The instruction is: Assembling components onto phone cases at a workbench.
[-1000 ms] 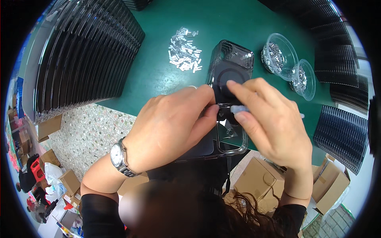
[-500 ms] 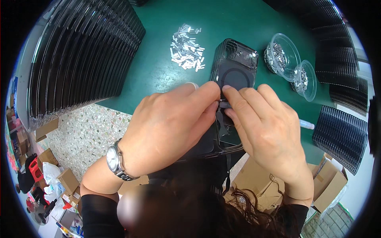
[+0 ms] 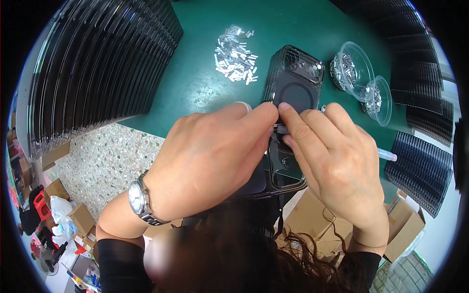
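My left hand (image 3: pixel 210 151) and my right hand (image 3: pixel 337 161) meet fingertip to fingertip. Both are closed in a pinch over a dark see-through phone case (image 3: pixel 287 172) near the table's front edge. A small grey piece (image 3: pixel 282 129) shows between my right fingertips; its exact kind is too small to tell. Whatever the left fingertips pinch is hidden by the hand. Just beyond my fingers lies a stack of smoky phone cases (image 3: pixel 299 80) with a dark ring on the top one. My left wrist wears a metal watch (image 3: pixel 138 198).
Long rows of dark phone cases (image 3: pixel 102 63) stand at the left, with more cases (image 3: pixel 420 171) at the right. Small silvery pieces (image 3: pixel 236 56) lie heaped on the green table (image 3: pixel 190 88). Clear plastic bowls (image 3: pixel 359 68) hold metal bits. A pen-like tube (image 3: pixel 387 155) lies beside my right hand.
The table and its contents sit slightly further right in view. My hands keep the same pinch together, with the fingertips barely shifted against the case.
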A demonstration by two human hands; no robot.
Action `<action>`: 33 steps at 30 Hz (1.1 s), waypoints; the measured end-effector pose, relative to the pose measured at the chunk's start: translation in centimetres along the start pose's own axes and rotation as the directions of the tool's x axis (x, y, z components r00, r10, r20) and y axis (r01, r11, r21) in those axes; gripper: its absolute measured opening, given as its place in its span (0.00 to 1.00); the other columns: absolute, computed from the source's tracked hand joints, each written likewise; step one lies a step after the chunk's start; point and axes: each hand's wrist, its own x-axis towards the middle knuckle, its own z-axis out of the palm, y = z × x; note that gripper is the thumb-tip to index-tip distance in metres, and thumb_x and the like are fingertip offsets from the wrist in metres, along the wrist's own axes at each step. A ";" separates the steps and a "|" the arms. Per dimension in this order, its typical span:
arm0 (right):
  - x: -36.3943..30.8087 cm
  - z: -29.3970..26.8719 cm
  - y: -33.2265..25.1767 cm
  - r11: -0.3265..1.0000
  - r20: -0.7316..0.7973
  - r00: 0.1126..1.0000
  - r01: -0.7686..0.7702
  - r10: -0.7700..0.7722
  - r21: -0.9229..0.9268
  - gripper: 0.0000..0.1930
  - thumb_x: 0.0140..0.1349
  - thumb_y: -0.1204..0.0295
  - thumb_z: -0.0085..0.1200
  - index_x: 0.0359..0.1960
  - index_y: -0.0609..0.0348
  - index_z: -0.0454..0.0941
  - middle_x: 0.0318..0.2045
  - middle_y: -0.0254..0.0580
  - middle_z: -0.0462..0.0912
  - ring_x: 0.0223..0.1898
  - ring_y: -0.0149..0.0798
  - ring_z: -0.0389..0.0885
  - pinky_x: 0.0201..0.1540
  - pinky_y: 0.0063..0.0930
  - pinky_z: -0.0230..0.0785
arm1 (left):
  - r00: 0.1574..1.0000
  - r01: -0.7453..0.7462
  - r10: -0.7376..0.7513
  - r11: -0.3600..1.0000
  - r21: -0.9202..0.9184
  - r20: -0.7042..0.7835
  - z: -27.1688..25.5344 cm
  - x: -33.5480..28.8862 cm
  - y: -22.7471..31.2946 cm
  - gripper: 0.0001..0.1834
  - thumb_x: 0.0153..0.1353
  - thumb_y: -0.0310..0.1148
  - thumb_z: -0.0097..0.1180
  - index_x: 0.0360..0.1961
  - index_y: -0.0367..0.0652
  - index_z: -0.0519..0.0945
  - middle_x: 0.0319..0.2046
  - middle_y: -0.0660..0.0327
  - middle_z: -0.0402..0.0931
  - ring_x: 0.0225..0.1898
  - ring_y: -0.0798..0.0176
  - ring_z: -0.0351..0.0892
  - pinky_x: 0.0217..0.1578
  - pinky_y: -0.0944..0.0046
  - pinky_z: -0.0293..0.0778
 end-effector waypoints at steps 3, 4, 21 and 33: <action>-0.1 0.2 -0.3 1.000 -0.005 1.000 -0.005 0.005 -0.007 0.23 0.55 0.77 0.68 0.55 0.67 0.84 0.35 0.37 0.79 0.34 0.41 0.75 0.32 0.34 0.72 | 1.000 -0.015 0.015 1.000 0.018 0.002 0.2 -0.1 -0.1 0.05 0.68 0.27 0.61 0.43 0.43 0.80 0.30 0.53 0.79 0.31 0.44 0.81 0.29 0.50 0.75; -0.1 0.3 -0.4 1.000 -0.005 1.000 -0.010 0.010 -0.006 0.23 0.54 0.77 0.68 0.54 0.67 0.84 0.35 0.38 0.79 0.34 0.41 0.75 0.31 0.34 0.72 | 1.000 -0.026 0.026 0.999 0.024 -0.006 0.2 -0.2 -0.1 0.05 0.68 0.27 0.61 0.44 0.43 0.80 0.30 0.54 0.80 0.31 0.44 0.81 0.29 0.49 0.75; -0.7 0.4 0.1 0.999 -0.037 0.999 0.029 -0.029 -0.017 0.23 0.55 0.75 0.68 0.55 0.66 0.84 0.34 0.35 0.77 0.35 0.40 0.74 0.32 0.33 0.72 | 0.990 -0.140 0.138 0.955 0.261 0.027 1.0 -0.4 -0.4 0.08 0.67 0.28 0.62 0.45 0.47 0.77 0.27 0.58 0.77 0.27 0.46 0.81 0.24 0.48 0.75; 0.2 1.6 -0.3 1.000 -0.070 0.997 -0.031 0.031 0.003 0.14 0.58 0.74 0.66 0.47 0.63 0.85 0.33 0.33 0.77 0.34 0.39 0.75 0.31 0.32 0.72 | 0.995 -0.095 0.096 0.967 0.235 0.007 0.8 -0.4 -0.3 0.09 0.68 0.27 0.61 0.47 0.46 0.76 0.28 0.56 0.78 0.29 0.43 0.81 0.26 0.46 0.75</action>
